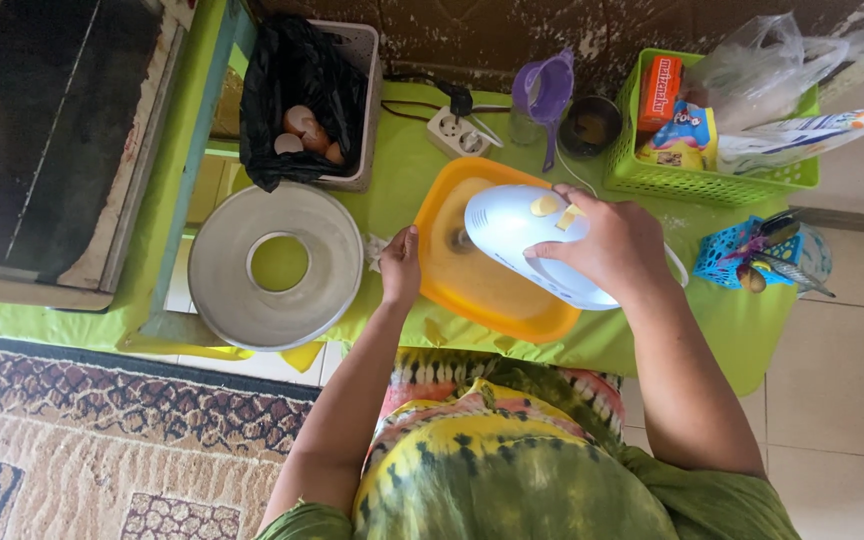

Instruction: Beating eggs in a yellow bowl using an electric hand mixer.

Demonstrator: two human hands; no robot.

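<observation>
My right hand [607, 245] grips the handle of a white electric hand mixer [517, 235] held over an orange square bowl [487, 300] of pale batter. The beaters dip into the batter. My left hand [400, 265] rests on the bowl's left rim, fingers curled on the edge. The bowl stands on a low table covered with a green cloth [402, 170].
A metal ring cake pan [277, 265] lies left of the bowl. A bin with a black bag holds eggshells [304, 130]. A power strip [457, 132], purple jug [544, 90], dark cup [590, 125], green basket [712, 175] of packets and blue basket [747, 255] stand behind and right.
</observation>
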